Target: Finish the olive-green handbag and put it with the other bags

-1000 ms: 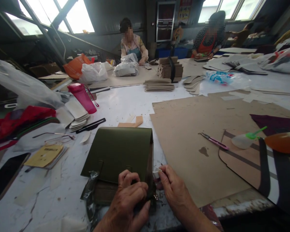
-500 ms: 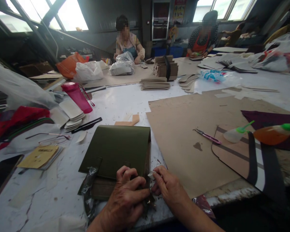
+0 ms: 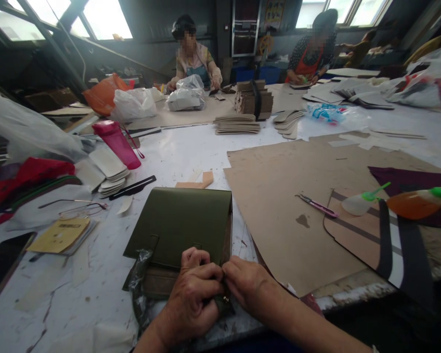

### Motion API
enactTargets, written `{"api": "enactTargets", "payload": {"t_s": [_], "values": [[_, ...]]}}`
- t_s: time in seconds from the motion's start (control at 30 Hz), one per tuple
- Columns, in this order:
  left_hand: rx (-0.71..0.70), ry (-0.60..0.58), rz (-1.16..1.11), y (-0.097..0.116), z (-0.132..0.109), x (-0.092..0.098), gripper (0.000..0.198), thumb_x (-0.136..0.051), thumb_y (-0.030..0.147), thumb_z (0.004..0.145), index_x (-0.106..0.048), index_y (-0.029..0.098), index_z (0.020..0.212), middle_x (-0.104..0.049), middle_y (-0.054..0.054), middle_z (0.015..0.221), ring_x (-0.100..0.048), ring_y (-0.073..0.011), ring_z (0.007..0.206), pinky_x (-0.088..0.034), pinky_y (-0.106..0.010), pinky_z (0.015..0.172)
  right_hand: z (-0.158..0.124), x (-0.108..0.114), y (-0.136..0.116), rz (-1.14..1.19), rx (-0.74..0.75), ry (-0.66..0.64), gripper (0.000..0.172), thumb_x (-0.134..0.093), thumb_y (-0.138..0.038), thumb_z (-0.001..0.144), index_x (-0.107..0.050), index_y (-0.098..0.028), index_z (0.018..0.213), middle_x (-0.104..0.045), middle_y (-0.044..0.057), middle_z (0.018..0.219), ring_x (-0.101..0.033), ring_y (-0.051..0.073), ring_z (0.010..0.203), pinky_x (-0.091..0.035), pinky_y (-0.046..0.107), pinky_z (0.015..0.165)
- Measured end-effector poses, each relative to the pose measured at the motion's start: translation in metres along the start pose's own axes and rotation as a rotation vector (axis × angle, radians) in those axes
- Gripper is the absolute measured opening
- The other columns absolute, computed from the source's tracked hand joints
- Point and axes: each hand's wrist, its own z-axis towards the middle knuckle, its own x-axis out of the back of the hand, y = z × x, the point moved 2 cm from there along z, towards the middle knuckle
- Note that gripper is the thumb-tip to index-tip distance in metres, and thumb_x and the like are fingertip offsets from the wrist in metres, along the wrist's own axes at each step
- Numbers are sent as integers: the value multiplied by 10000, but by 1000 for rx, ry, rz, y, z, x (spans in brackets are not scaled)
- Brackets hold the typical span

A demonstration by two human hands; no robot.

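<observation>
A dark green flap bag (image 3: 187, 220) lies near the table's front edge, its smooth flap partly over a brown lower front. My left hand (image 3: 196, 289) is closed at the bag's front right corner, fingers curled over its edge. Against those fingers, my right hand (image 3: 246, 284) pinches at the bag's right side; what its fingertips hold is hidden. A bit of brass-coloured metal shows below the hands. Crumpled clear plastic (image 3: 141, 284) wraps a strap-like part at the bag's left.
Brown board (image 3: 268, 196) lies to the right with a pink cutter (image 3: 318, 206) and squeeze bottles (image 3: 360, 202). To the left are a phone (image 3: 7, 264), glasses (image 3: 73, 205), a yellow notepad (image 3: 61, 234) and a pink bottle (image 3: 117, 144). Two people work across the table.
My right hand has moved left and closer to my left hand at the bag's side. The small white scrap between its fingers no longer shows there. The bag sits slightly further right in view.
</observation>
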Motion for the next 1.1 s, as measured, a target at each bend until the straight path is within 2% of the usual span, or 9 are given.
{"api": "enactTargets", "payload": {"t_s": [0.13, 0.27, 0.43, 0.73, 0.83, 0.97, 1.1], "values": [[14, -8, -1, -1, 0, 0, 160, -431, 81, 580, -559, 178, 595, -527, 15, 662, -370, -168, 783, -223, -393, 794, 5, 4, 7, -44, -90, -14, 81, -455, -77, 827, -516, -129, 827, -527, 50, 800, -505, 157, 713, -373, 252, 618], [13, 3, -29, -2, -1, -1, 154, -416, 82, 588, -541, 171, 595, -522, 11, 659, -362, -169, 776, -236, -385, 775, 5, 3, 9, 31, -13, -44, 53, -473, -112, 826, -514, -145, 827, -517, 16, 777, -493, 121, 672, -364, 220, 600], [17, -4, -40, -3, -2, 0, 199, -394, 77, 664, -559, 178, 617, -532, 3, 679, -371, -177, 795, -240, -396, 788, 9, 8, 9, -46, 6, -80, 78, -452, -127, 837, -530, -135, 841, -539, 40, 817, -507, 135, 707, -358, 231, 605], [21, -34, -46, -6, -3, -2, 195, -406, 71, 684, -557, 176, 620, -532, -2, 671, -380, -177, 795, -242, -392, 800, 10, 13, 7, -82, 58, -170, 83, -474, -152, 829, -545, -142, 872, -559, 43, 844, -524, 148, 698, -348, 242, 569], [24, -44, -35, -6, -4, -3, 200, -406, 81, 696, -570, 182, 640, -546, -6, 705, -383, -184, 813, -241, -395, 802, 11, 15, 11, -99, 17, -156, 101, -456, -136, 831, -542, -130, 883, -565, 60, 860, -528, 151, 716, -351, 242, 579], [31, -51, -40, -9, -5, -4, 206, -398, 87, 713, -566, 185, 646, -544, -9, 706, -388, -187, 812, -238, -406, 807, 13, 15, 13, -27, 36, -150, 94, -455, -157, 834, -540, -141, 869, -568, 40, 847, -523, 134, 703, -361, 228, 594], [3, -78, 5, -10, -5, -4, 199, -409, 89, 736, -570, 186, 672, -549, -6, 718, -397, -182, 815, -244, -398, 804, 14, 10, 16, -20, -62, -104, 117, -444, -145, 821, -538, -120, 886, -575, 69, 860, -528, 147, 706, -362, 239, 595]]}}
